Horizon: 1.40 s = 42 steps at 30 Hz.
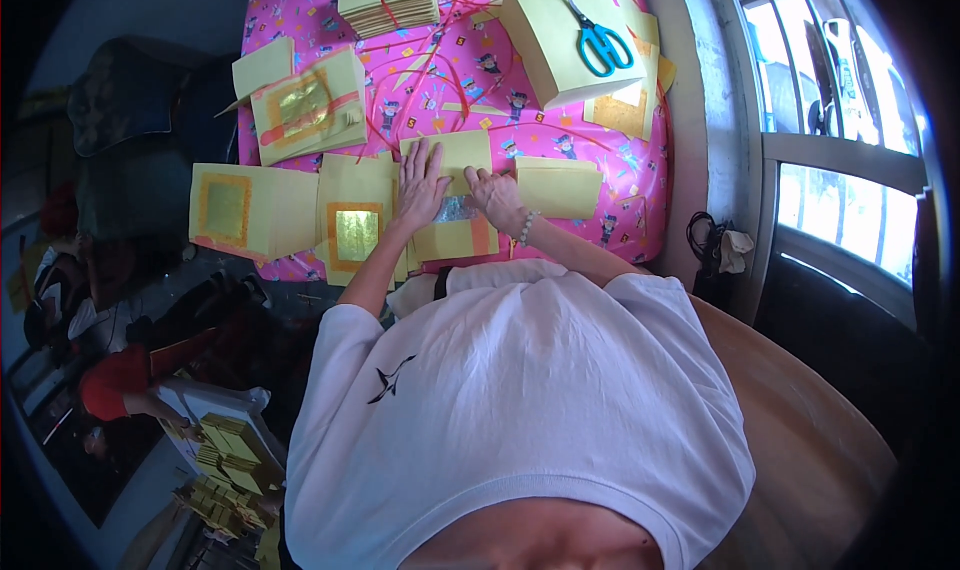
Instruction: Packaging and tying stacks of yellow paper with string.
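A yellow paper sheet with a silvery patch (460, 208) and a reddish band along its near edge lies in front of me. My left hand (422, 184) rests on its left side, fingers stretched out flat. On its right side is my right hand (496, 198), fingers curled in; whatever they hold, if anything, is hidden. A bead bracelet circles that wrist. Plain yellow paper (558, 188) lies right of my right hand. Left of my left hand is yellow paper with a gold-foil square (356, 236), and farther left another foil-marked stack (226, 210).
Teal-handled scissors (604, 50) lie on a tall yellow paper stack (540, 20) at the back right. A tied bundle (388, 2), loose red strips and more foil-marked paper (305, 108) cover the pink patterned table. A barred window is right; a person in red (112, 382) is lower left.
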{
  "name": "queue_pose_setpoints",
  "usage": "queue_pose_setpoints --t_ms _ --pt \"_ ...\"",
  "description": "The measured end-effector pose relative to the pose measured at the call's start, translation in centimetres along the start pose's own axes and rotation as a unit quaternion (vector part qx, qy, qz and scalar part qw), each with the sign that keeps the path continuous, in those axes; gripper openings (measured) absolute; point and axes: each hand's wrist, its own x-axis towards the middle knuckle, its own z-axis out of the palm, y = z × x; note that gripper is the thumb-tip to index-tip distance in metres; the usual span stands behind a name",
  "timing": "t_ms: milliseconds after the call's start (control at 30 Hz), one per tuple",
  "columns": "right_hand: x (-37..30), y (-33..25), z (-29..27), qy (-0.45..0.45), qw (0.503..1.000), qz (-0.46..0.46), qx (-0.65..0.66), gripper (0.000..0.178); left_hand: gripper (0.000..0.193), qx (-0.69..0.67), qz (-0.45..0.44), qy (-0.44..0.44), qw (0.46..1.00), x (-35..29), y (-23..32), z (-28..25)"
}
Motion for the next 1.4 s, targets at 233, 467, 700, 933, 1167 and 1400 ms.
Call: queue_pose_setpoints --t_ms 233,467,700,933,1167,1400 --pt "0.6 1.6 0.4 0.076 0.982 -0.15 -0.085 0.015 0.06 -0.046 -0.073 0.071 0.994 0.0 0.6 -2.6" --pt "0.3 2.2 -1.0 0.107 0.978 -0.167 -0.058 0.019 0.058 -0.167 -0.33 0.114 0.922 -1.5 0.2 -1.7" --pt "-2.1 0.8 -3.6 0.202 0.973 -0.054 0.099 0.039 0.042 -0.619 -0.344 0.166 0.686 -1.8 0.7 -3.6" --pt "-8.8 2.3 -5.3 0.284 0.828 0.158 0.456 0.061 0.033 -0.695 -0.24 0.019 0.677 -2.7 6.9 -5.3" --pt "-15.5 9.7 0.0 0.218 0.671 0.277 0.652 0.037 0.039 -0.665 -0.198 -0.095 0.714 -1.3 12.4 1.6" --pt "-13.5 15.0 1.5 0.228 0.798 0.316 0.461 0.026 0.029 -0.302 -0.222 -0.145 0.916 2.5 12.5 6.0"
